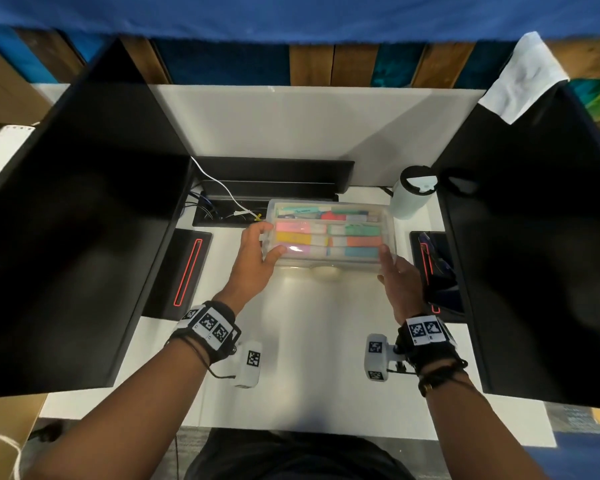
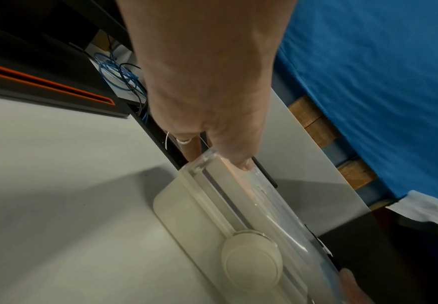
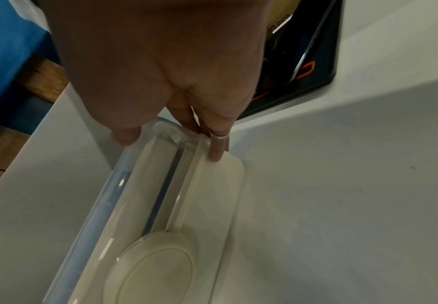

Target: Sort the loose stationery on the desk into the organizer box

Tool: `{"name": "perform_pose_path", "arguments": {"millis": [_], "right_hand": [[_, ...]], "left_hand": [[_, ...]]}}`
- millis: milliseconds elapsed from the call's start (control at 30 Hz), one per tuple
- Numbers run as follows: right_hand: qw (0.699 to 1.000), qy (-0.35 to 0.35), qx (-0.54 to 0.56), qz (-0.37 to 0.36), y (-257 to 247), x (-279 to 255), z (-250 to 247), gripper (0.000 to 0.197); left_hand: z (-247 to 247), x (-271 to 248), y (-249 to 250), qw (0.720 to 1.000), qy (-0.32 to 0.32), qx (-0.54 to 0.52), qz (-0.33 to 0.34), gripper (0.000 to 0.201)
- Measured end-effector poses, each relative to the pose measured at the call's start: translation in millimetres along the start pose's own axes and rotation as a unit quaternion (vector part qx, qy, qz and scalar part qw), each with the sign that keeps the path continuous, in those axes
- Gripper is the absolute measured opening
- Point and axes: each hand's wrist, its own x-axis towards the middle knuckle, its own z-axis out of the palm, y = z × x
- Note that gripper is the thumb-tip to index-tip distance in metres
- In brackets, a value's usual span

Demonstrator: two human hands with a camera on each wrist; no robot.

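Observation:
A clear plastic organizer box (image 1: 329,233) sits at the back middle of the white desk (image 1: 309,358). It holds rows of pink, orange, yellow, green and blue stationery. My left hand (image 1: 265,242) grips its left end, thumb on the near rim and fingers round the corner. At the near right corner, my right hand (image 1: 385,265) pinches the box. The left wrist view shows my thumb (image 2: 238,160) on the clear box (image 2: 241,195). The right wrist view shows my fingers (image 3: 217,144) at the corner of the box (image 3: 139,185). A cream lid (image 3: 220,195) with a round knob (image 2: 251,261) lies flat along its near side.
A white bottle (image 1: 414,194) stands just right of the box. An open cable slot (image 1: 222,213) with wires lies to its left. Black monitors (image 1: 84,220) (image 1: 534,237) flank the desk, each with a black base marked by a red line (image 1: 184,271).

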Motion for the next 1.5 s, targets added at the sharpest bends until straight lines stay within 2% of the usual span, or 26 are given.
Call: {"name": "perform_pose_path", "arguments": {"millis": [133, 200, 267, 300, 367, 400, 467, 533, 600, 700, 767, 833, 933, 1000, 1100, 1167, 1333, 1500], "right_hand": [[1.000, -0.021, 0.016, -0.005, -3, 5, -2, 0.058], [0.999, -0.031, 0.016, -0.004, -1, 6, -5, 0.056], [0.999, -0.035, 0.014, -0.003, 1, 6, -5, 0.059], [0.999, -0.036, 0.015, -0.002, 2, 6, -5, 0.061], [0.999, -0.037, 0.010, -0.002, 2, 7, -4, 0.066], [0.999, -0.038, 0.001, -0.002, 2, 7, -4, 0.068], [0.999, -0.040, -0.015, -0.004, 2, 7, -5, 0.069], [0.999, -0.039, -0.018, -0.001, 0, 6, -6, 0.066], [0.999, -0.035, -0.020, -0.003, -5, 3, -7, 0.061], [0.998, -0.024, -0.054, -0.016, -11, -2, -6, 0.060], [0.997, -0.026, -0.069, -0.026, -10, -3, -5, 0.068], [0.997, -0.027, -0.072, -0.028, -8, -3, -4, 0.075], [0.997, -0.025, -0.072, -0.028, -6, -1, -3, 0.088], [0.996, -0.020, -0.079, -0.031, -7, -1, -4, 0.086], [0.996, -0.019, -0.080, -0.026, -7, 0, -5, 0.086], [0.996, -0.025, -0.079, -0.029, -8, 0, -5, 0.088], [0.997, -0.036, -0.067, -0.035, -9, -1, -6, 0.091], [0.997, -0.038, -0.053, -0.047, -14, -3, -5, 0.078]], "left_hand": [[3, 2, 0, 1.000, 0.014, -0.021, -0.011, 0.048], [14, -7, 2, 0.995, 0.080, -0.023, -0.052, 0.061], [35, -21, -4, 0.981, 0.134, -0.043, -0.135, 0.080], [49, -29, -9, 0.972, 0.122, -0.061, -0.193, 0.089], [73, -42, -9, 0.942, 0.032, -0.090, -0.321, 0.101], [82, -47, -7, 0.925, -0.024, -0.122, -0.360, 0.100], [95, -50, 3, 0.900, -0.082, -0.212, -0.371, 0.071], [104, -45, 11, 0.902, -0.060, -0.254, -0.343, 0.044], [109, -38, 20, 0.901, -0.034, -0.278, -0.331, 0.029], [115, -34, 23, 0.879, -0.022, -0.336, -0.337, 0.034], [117, -37, 19, 0.847, -0.026, -0.402, -0.346, 0.033], [118, -41, 16, 0.793, -0.030, -0.490, -0.360, 0.036], [123, -43, 16, 0.721, -0.036, -0.574, -0.387, 0.052], [127, -43, 21, 0.692, -0.040, -0.597, -0.404, 0.062], [132, -43, 28, 0.671, -0.037, -0.608, -0.423, 0.076], [132, -43, 28, 0.670, -0.033, -0.602, -0.434, 0.078], [126, -37, 18, 0.699, -0.056, -0.555, -0.447, 0.080], [106, -33, 20, 0.754, -0.036, -0.452, -0.476, 0.061]]}}
